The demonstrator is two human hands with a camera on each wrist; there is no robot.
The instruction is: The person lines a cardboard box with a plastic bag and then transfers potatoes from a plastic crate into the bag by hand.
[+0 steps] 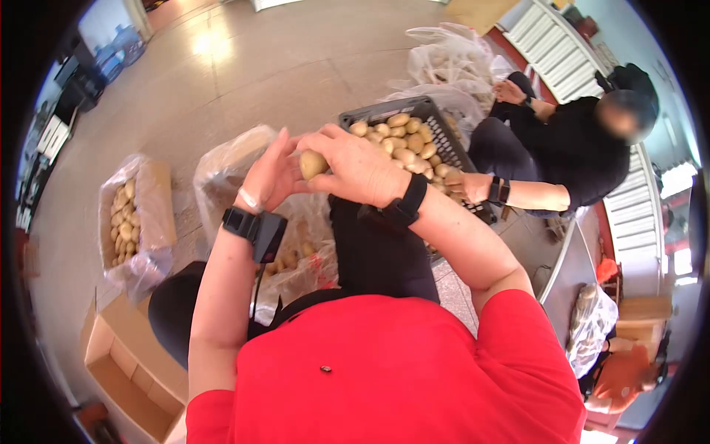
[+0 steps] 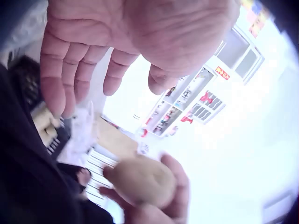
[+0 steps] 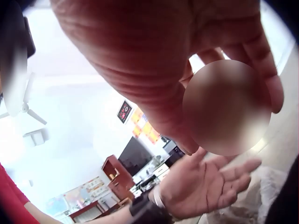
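A tan, oval potato [image 1: 313, 164] is pinched between the thumb and fingers of my right hand [image 1: 367, 169], in front of my chest. Facing it, my left hand [image 1: 270, 174] has its palm turned toward the potato and its fingers loosely extended. The left wrist view shows that palm [image 2: 135, 32] holding nothing, with the potato [image 2: 145, 181] apart from it. In the right wrist view a blurred disc hides what the right hand holds, and the left hand [image 3: 196, 186] lies beyond with spread fingers. Below the hands stands a plastic-lined box [image 1: 222, 159] with potatoes inside.
A black crate [image 1: 457, 133] full of potatoes stands ahead to the right; a seated person [image 1: 577, 140] reaches into it. Leftward are a lined carton [image 1: 157, 200] of potatoes and an open cardboard box [image 1: 111, 355]. Plastic bags [image 1: 451, 59] lie beyond the crate.
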